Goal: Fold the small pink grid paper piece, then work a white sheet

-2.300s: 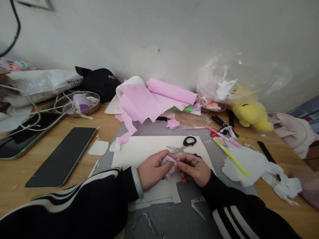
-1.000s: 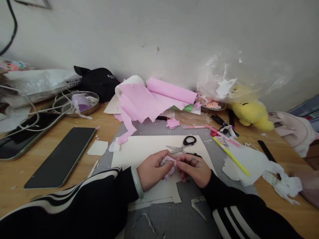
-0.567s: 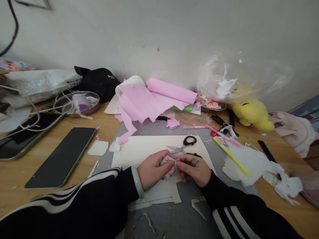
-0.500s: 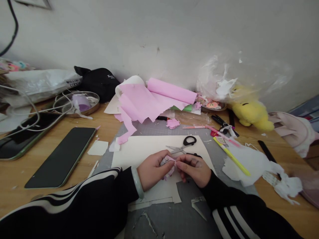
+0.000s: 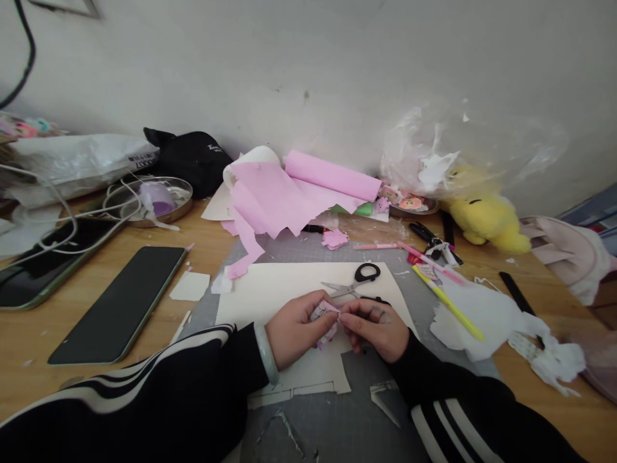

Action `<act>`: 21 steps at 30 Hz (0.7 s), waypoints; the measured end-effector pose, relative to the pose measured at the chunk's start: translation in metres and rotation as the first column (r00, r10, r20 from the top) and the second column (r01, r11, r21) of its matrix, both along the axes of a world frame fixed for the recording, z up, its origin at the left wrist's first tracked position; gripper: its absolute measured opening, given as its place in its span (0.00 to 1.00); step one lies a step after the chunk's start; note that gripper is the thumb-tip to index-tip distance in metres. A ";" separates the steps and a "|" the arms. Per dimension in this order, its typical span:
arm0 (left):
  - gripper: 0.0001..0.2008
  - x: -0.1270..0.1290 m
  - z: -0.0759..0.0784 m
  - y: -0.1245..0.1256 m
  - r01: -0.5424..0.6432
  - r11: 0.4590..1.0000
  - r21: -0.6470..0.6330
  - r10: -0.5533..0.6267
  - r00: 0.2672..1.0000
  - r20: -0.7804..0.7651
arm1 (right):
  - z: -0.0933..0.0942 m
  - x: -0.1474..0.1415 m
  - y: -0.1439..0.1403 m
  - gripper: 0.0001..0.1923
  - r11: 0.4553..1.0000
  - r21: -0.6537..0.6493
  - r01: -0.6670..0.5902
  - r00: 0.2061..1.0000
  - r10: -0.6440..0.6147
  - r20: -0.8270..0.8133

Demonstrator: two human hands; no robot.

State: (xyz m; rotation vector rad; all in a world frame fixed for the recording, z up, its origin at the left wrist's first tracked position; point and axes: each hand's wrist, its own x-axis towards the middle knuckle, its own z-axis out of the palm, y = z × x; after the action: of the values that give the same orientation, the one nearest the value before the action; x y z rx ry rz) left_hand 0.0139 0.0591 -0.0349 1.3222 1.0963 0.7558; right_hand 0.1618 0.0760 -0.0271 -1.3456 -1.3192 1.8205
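Note:
Between thumb and fingers, my left hand [image 5: 299, 326] pinches a small pink-and-white paper piece [image 5: 328, 314] with dark lines on it. My right hand [image 5: 375, 326] is closed, its thumb and forefinger pinched at the right edge of that same piece. Both hands are over a cream sheet of paper [image 5: 279, 283] on a grey cutting mat [image 5: 332, 424]. Just beyond my fingers lie scissors [image 5: 354, 288] with black handles, their blades pointing left; one handle is partly behind my right hand. The fingers hide much of the paper piece.
Pink paper [image 5: 263, 199] and a pink roll [image 5: 332, 175] lie at the back by the wall. A dark phone [image 5: 120, 305] is on the left. To the right are a yellow pen [image 5: 448, 302], white scraps [image 5: 467, 321] and a yellow plush toy [image 5: 486, 218]. Cut strips [image 5: 383, 405] lie near me.

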 end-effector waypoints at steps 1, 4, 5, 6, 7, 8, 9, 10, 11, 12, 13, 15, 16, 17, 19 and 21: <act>0.09 0.000 0.000 0.000 -0.001 1.000 0.005 0.001 1.000 0.002 | 0.000 0.000 0.000 0.13 1.000 -0.002 0.002 1.000 -0.002 -0.003; 0.09 0.000 0.000 0.001 0.000 1.000 0.008 0.000 1.000 0.009 | 0.000 0.000 0.001 0.13 1.000 -0.014 0.004 1.000 -0.004 -0.010; 0.09 0.000 0.000 0.001 0.001 1.000 0.004 -0.002 1.000 0.014 | 0.000 0.000 0.001 0.13 1.000 -0.018 0.004 1.000 -0.004 -0.008; 0.10 0.000 0.000 0.001 0.003 1.000 0.000 -0.003 1.000 0.021 | 0.000 0.000 0.001 0.13 1.000 -0.021 0.002 1.000 -0.003 -0.005; 0.10 0.000 -0.001 0.001 0.003 1.000 -0.002 -0.003 1.000 0.027 | -0.001 0.000 0.000 0.13 1.000 -0.021 -0.001 1.000 0.001 -0.005; 0.10 0.000 -0.001 0.001 0.005 1.000 -0.002 -0.005 0.999 0.031 | -0.002 0.000 0.000 0.13 1.000 -0.014 -0.001 1.000 0.001 -0.005; 0.10 0.000 -0.002 0.001 0.010 1.000 -0.001 -0.010 0.999 0.033 | -0.002 0.000 0.000 0.13 1.000 -0.003 -0.001 1.000 0.001 -0.004; 0.10 0.000 -0.002 0.001 0.018 1.000 0.000 -0.018 0.999 0.034 | -0.003 0.000 0.000 0.13 1.000 0.010 -0.004 1.000 0.004 -0.003; 0.10 0.000 -0.001 0.001 0.027 1.000 0.006 -0.027 0.999 0.032 | -0.003 0.001 -0.001 0.13 1.000 0.024 -0.005 1.000 0.005 0.002; 0.10 0.000 -0.001 0.001 0.035 0.999 0.016 -0.035 0.999 0.028 | -0.004 0.001 -0.001 0.12 0.999 0.034 -0.003 1.000 0.003 0.011; 0.10 0.000 0.000 0.001 0.041 0.999 0.028 -0.041 0.999 0.026 | -0.004 0.001 -0.001 0.12 0.999 0.042 0.000 1.000 -0.001 0.024; 0.11 -0.001 0.001 0.002 0.034 0.999 0.028 -0.036 0.998 0.049 | -0.004 0.001 -0.001 0.11 0.999 0.051 0.006 0.999 -0.008 0.046; 0.11 -0.001 0.002 0.002 0.021 1.000 0.018 -0.022 0.997 0.071 | -0.003 0.001 -0.001 0.10 0.999 0.053 0.007 0.999 -0.010 0.052; 0.12 -0.001 0.002 0.002 0.002 1.000 0.004 -0.002 0.996 0.095 | -0.003 0.001 -0.002 0.10 0.998 0.054 0.006 0.998 -0.009 0.054; 0.13 -0.001 0.001 0.002 -0.038 0.999 -0.017 0.040 0.991 0.129 | -0.003 0.001 -0.002 0.09 0.999 0.053 -0.001 0.999 -0.002 0.050; 0.13 0.000 -0.001 0.002 -0.067 0.998 -0.019 0.069 0.989 0.130 | -0.002 0.001 -0.002 0.09 0.999 0.050 0.000 0.999 -0.003 0.053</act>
State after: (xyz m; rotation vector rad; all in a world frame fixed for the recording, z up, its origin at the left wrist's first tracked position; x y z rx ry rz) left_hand 0.0134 0.0607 -0.0355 1.2106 1.0445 0.8709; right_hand 0.1628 0.0737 -0.0295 -1.3769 -1.3817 1.7494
